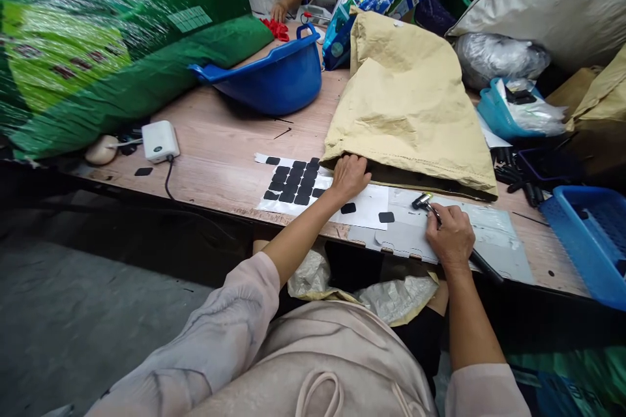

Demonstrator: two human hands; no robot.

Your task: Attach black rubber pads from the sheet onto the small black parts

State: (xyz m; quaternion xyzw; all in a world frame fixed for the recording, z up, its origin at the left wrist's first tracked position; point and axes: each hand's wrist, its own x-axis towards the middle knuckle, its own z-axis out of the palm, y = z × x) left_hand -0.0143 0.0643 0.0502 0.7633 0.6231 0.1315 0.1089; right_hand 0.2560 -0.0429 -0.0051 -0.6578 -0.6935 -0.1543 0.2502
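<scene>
My left hand (349,177) is at the mouth of a tan paper sack (405,91), knuckles up and fingers curled; their tips are hidden, along with anything between them. My right hand (450,234) is closed around a small hammer (486,267) with a metal head and a black grip, held just over the grey board (499,234) at the table's front edge. Between and left of my hands, a white sheet (366,199) carries rows of black rounded stickers (295,181). Two separate black pieces (348,208) lie on its right part.
A blue basin (278,78), a large green bag (122,32) and a white box with a cable (160,141) stand on the table (210,130). A blue basket (587,241) sits at right. Across the table, another person's hand (280,10) is near red pieces (277,28).
</scene>
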